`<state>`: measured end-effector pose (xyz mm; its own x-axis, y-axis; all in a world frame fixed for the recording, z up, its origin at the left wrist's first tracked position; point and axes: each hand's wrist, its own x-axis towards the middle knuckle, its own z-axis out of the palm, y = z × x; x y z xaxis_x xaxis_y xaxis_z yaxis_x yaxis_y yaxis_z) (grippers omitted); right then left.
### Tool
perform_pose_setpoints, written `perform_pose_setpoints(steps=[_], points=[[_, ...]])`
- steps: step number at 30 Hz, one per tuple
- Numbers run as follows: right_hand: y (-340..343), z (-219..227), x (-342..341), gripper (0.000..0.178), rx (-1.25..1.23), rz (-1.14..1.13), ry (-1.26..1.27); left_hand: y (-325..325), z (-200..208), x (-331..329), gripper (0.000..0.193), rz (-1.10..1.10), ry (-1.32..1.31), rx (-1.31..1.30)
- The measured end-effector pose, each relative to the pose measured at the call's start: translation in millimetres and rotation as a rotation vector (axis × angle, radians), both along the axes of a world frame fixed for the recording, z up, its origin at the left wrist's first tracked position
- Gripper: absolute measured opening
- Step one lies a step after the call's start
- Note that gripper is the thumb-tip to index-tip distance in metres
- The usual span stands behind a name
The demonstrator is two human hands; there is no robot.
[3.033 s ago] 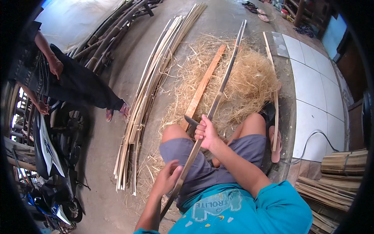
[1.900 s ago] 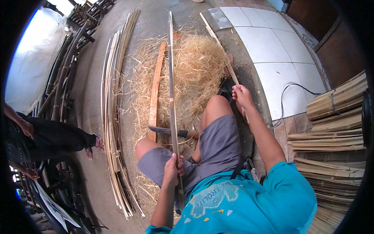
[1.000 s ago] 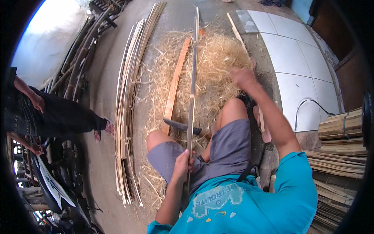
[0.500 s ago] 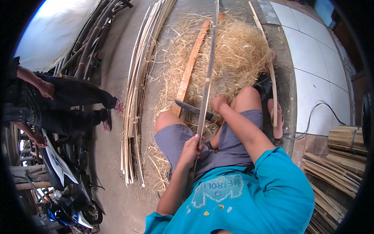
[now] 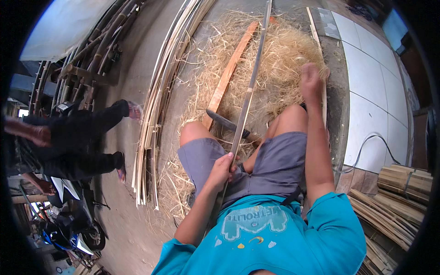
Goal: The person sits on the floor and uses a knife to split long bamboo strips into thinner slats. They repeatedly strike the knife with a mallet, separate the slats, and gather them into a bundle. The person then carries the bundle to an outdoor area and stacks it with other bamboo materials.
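A long, thin bamboo strip runs from my lap out across the pile of shavings. My left hand is closed around its near part, above my left thigh. Out to the right, beyond my right knee, my right hand is at the edge of the pale shavings; its fingers are smeared and partly hidden. Between my knees a machete with a dark blade passes beneath the strip, its handle toward the right. An orange-brown plank lies over the shavings left of the strip.
A bundle of long split strips lies on the floor to the left. Past it a person in dark trousers stands near a parked motorbike. Stacked bamboo slats and a cable are on the right, by white tiles.
My right hand has swung away from beside the strip, forward and right to the shavings. The left hand keeps its hold on the bamboo strip. The person at left has shifted slightly.
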<state>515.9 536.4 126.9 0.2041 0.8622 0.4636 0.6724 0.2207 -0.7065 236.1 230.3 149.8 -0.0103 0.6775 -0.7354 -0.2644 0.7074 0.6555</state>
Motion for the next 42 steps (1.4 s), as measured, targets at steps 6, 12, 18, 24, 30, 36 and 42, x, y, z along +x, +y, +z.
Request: perform_pose_setpoints(steps=[6,12,18,24,30,36,42], points=[[-4.0,47.8,32.8,0.035,-0.397,0.112,-0.143,1.5,-6.4,-1.3,0.038,-0.023,-0.021,0.011],[-44.1,-16.2,-44.5,0.023,-0.082,0.25,-1.038,3.7,4.0,0.4,0.038,-0.007,-0.027,0.025],[-160.6,-125.6,-163.4,0.027,-0.855,1.129,-0.933,5.6,0.2,-1.6,0.038,-0.022,-0.036,0.024],[-179.7,-160.5,-172.7,0.019,-0.533,1.055,-0.898,4.2,2.7,2.1,0.039,-0.021,-0.015,0.043],[-186.3,-162.9,-164.4,0.023,-0.664,1.109,-0.951,0.5,-6.1,-3.3,0.039,-0.012,-0.091,0.06],[-171.8,-142.6,-160.6,0.026,-0.457,1.06,-0.778,-2.5,-7.0,-6.3,0.038,-0.007,-0.083,0.045],[-140.6,-91.0,-99.5,0.023,-0.741,0.766,0.026,-5.3,-12.4,-6.7,0.036,0.032,-0.138,0.034]])
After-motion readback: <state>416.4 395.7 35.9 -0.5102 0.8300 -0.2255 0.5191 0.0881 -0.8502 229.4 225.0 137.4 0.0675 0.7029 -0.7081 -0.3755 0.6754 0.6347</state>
